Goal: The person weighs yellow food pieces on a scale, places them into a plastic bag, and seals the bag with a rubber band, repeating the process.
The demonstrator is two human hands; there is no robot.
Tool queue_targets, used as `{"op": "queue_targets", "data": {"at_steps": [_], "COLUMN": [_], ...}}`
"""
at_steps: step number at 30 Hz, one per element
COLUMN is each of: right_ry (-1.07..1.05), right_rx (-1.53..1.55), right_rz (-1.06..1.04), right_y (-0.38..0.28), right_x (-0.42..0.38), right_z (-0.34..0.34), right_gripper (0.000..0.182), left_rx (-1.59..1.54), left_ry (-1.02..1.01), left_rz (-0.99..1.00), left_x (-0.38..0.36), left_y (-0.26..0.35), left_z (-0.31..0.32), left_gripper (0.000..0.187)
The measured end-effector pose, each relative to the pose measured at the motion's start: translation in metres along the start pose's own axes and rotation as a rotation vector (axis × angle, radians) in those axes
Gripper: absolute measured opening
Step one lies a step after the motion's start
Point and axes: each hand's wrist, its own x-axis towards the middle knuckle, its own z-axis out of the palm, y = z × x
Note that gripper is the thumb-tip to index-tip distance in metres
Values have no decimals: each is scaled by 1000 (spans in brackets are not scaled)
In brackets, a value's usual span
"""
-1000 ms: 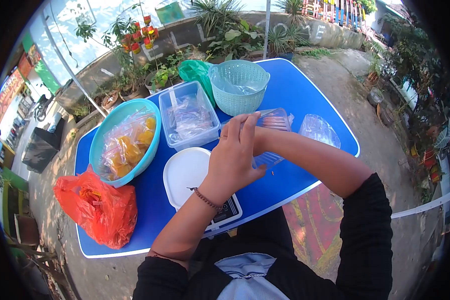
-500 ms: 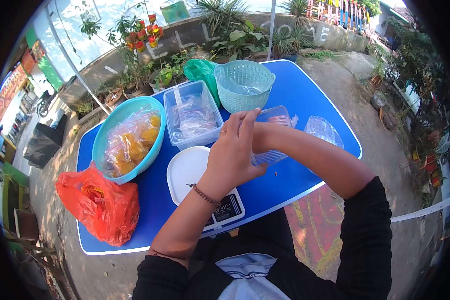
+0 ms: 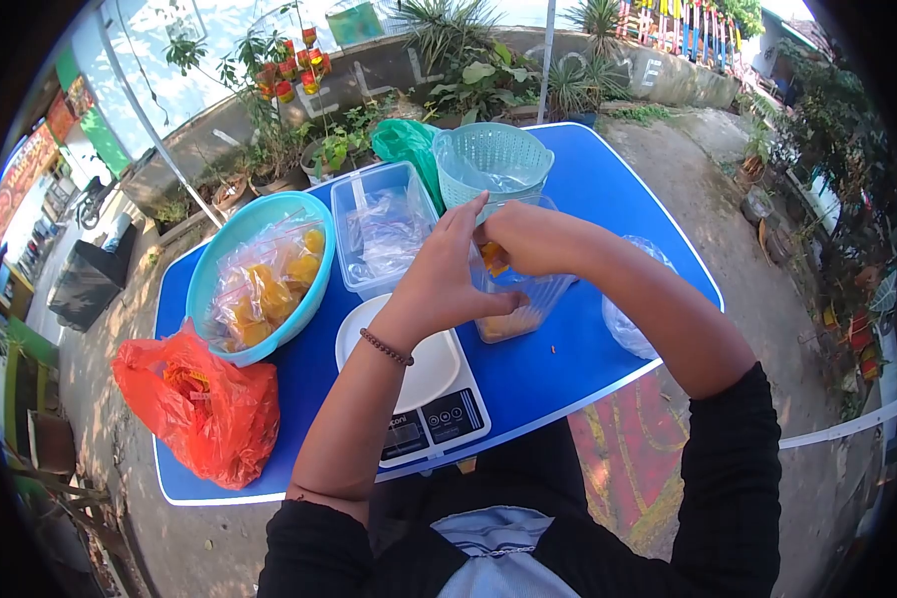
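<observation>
My left hand (image 3: 447, 264) has its fingers and thumb spread beside a clear plastic container (image 3: 530, 309) that stands tilted on the blue table. My right hand (image 3: 528, 237) is bent down at the container's mouth, its fingers closed around something orange-yellow (image 3: 495, 261) that is mostly hidden. Some pale orange matter lies at the container's bottom. Under my left wrist is a white kitchen scale (image 3: 451, 417) with a white plate (image 3: 429, 374) on it.
On the blue table (image 3: 608, 189) stand a turquoise basin (image 3: 201, 289) of yellow-filled bags, a clear box (image 3: 384, 214) of plastic bags, a green basket (image 3: 488, 164), a green bag (image 3: 401, 140), an orange-red bag (image 3: 204, 409) and a clear bag (image 3: 628, 319).
My left hand has shifted slightly left and opened wider. My right hand has drawn back and now shows above the container, with orange-yellow matter in its fingers. The container stands more upright.
</observation>
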Motion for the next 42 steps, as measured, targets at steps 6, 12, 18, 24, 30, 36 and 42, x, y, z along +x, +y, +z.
{"op": "queue_targets", "data": {"at_steps": [6, 12, 18, 24, 30, 36, 42], "right_ry": [177, 249, 390, 256, 93, 284, 472], "right_rx": [126, 321, 454, 446, 467, 559, 573], "right_rz": [2, 51, -189, -368, -288, -284, -318], "right_y": [11, -3, -42, -88, -97, -95, -95], "right_x": [-12, -27, -19, 22, 52, 52, 49], "right_z": [-21, -49, -44, 7, 74, 102, 133], "right_gripper": [26, 25, 24, 23, 22, 23, 26], "left_rx": [-74, -9, -290, -432, -499, -217, -1], "left_ry": [77, 195, 327, 372, 454, 589, 620], "left_rz": [17, 139, 169, 58, -110, -47, 1], "left_x": [-7, -35, -72, -116, -159, -167, -170], "left_y": [-9, -8, -9, -23, -70, -90, -92], "left_z": [5, -14, -43, -64, -46, -29, -29], "left_gripper": [120, 109, 84, 74, 69, 47, 38]}}
